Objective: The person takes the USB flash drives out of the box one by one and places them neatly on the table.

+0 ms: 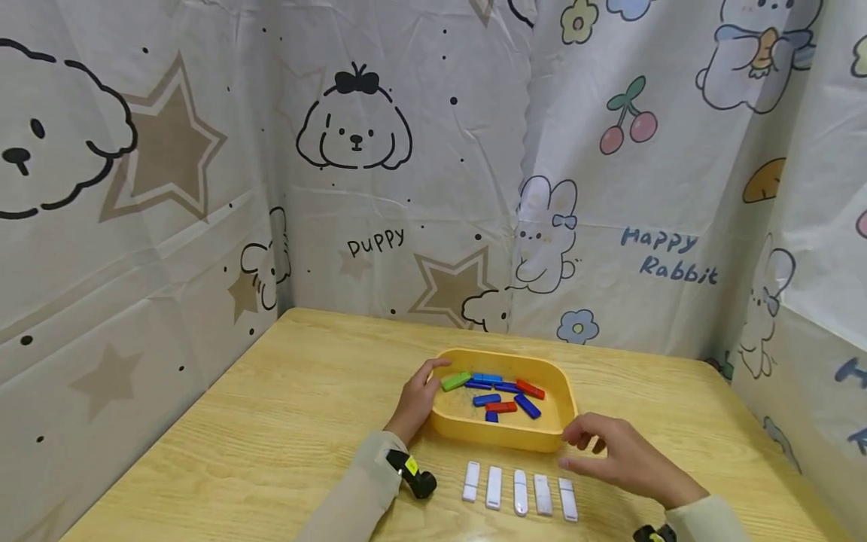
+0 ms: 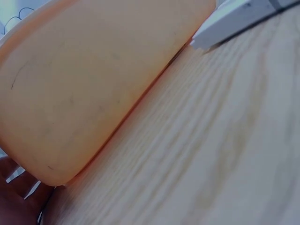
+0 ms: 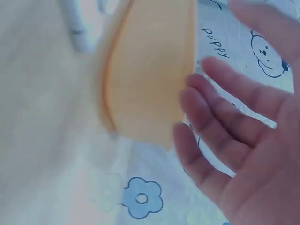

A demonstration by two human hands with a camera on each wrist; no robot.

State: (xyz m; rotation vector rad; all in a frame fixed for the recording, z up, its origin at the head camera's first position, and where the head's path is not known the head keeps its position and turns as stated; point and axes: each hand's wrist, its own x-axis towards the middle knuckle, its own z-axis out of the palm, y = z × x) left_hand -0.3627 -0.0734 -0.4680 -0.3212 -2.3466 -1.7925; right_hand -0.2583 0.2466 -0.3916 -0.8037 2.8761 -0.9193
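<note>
A yellow plastic basin [image 1: 497,435] stands on the wooden table, holding several blue sticks [image 1: 527,406], red sticks [image 1: 530,389] and one green stick [image 1: 456,382]; they look like USB flash drives. My left hand [image 1: 415,403] touches the basin's left side, its fingers at the rim and outer wall. Beside the front right corner is my right hand [image 1: 626,458], fingers loosely bent and thumb apart. The right wrist view shows nothing in that palm, its fingertips close to the basin wall [image 3: 150,70]. Several white sticks [image 1: 520,493] of similar shape lie in a row before the basin.
The light wood table [image 1: 271,421] extends around the basin. Behind it and at both sides hang pale curtains [image 1: 406,196] printed with puppies, rabbits and stars. A small black camera [image 1: 421,482] is strapped to the left wrist; another [image 1: 654,533] is on the right.
</note>
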